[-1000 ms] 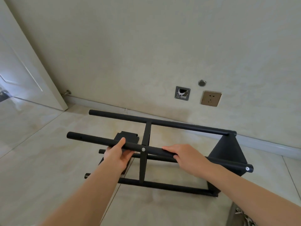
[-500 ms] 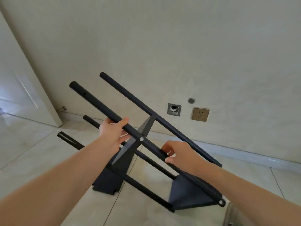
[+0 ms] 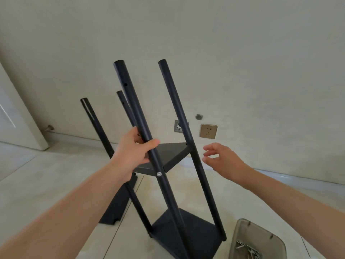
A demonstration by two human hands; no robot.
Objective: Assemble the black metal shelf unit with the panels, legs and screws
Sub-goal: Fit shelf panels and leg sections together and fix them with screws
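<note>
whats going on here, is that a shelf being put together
Yes. A person is assembling a black metal shelf unit on a tiled floor by a wall. Four legs and two panels are joined, and the frame stands nearly upright, leaning a little. The left hand grips the nearest leg just above the middle panel. The right hand is open beside another leg, touching nothing. A spare panel lies on the floor, and a grey tray holds hardware.

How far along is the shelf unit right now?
Done: four legs joined to a lower panel and a middle panel, with a screw visible. In hand: left hand grips one leg; right hand open, touching nothing. Left: spare panel on the floor; leg tops bare.
</note>
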